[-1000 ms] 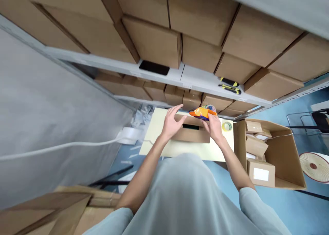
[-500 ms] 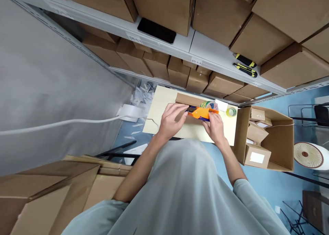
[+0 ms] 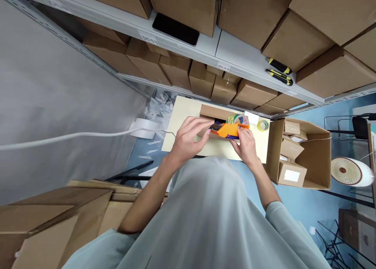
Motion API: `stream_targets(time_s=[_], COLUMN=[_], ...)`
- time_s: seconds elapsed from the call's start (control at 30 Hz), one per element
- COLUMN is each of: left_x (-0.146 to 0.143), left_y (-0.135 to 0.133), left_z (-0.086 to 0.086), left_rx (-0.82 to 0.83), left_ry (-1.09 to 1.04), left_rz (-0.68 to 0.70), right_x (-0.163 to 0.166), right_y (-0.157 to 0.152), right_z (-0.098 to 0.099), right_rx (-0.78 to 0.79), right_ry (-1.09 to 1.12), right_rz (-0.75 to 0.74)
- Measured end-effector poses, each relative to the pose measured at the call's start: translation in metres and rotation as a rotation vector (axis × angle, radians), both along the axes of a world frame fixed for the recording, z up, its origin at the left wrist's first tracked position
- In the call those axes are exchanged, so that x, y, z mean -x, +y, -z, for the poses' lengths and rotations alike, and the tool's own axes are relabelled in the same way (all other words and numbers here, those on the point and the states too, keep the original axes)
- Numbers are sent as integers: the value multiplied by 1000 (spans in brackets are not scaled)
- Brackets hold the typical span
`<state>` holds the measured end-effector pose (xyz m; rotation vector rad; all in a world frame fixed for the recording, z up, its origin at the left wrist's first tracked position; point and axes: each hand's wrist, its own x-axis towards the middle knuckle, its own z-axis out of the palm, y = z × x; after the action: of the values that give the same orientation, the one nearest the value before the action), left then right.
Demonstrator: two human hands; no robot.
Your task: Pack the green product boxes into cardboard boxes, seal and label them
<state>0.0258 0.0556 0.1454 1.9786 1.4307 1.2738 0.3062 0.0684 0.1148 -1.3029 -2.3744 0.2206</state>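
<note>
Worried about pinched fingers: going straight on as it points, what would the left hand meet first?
Probably the orange tape dispenser in the right hand; the left hand looks nearly touching it, depth unclear.

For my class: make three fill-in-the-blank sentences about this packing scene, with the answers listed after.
1. The right hand grips a dispenser whose body is coloured ____.
2. The left hand touches a cardboard box standing on a cream ____.
3. On the shelf, left of the two knives, lies a flat black ____.
Answers: orange; table; phone.
</note>
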Motion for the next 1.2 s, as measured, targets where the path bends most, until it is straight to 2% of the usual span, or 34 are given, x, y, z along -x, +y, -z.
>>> stream_targets(time_s=[0.23,0.4,0.53,0.67,0.83,1.0,1.2], left_x=[0,1,3,5,6,2,-7], left_y=[-1,-2,-1,2,6,2,-6], left_z=[-2,-4,-9,-13,-15,-16,-6], left_rx=[-18,3,18,63,52,96,180], left_ry=[-33,-33,-19,-14,-36,-56,-176], left_rz=[73,97,92,104,102,100,-30], right_x=[2,2,1,0,1,-2,-10], right_y=[-6,-10,-13,-16,-18,-16,-2], right_z=[-4,-4,-4,-4,-7,-15,-36], right_rx=[-88,-1,-14,37,-7,36,103], right_ry=[15,15,23,22,24,-11,-68], right_rz=[-33,-12,-18,-4,-20,-45,-118])
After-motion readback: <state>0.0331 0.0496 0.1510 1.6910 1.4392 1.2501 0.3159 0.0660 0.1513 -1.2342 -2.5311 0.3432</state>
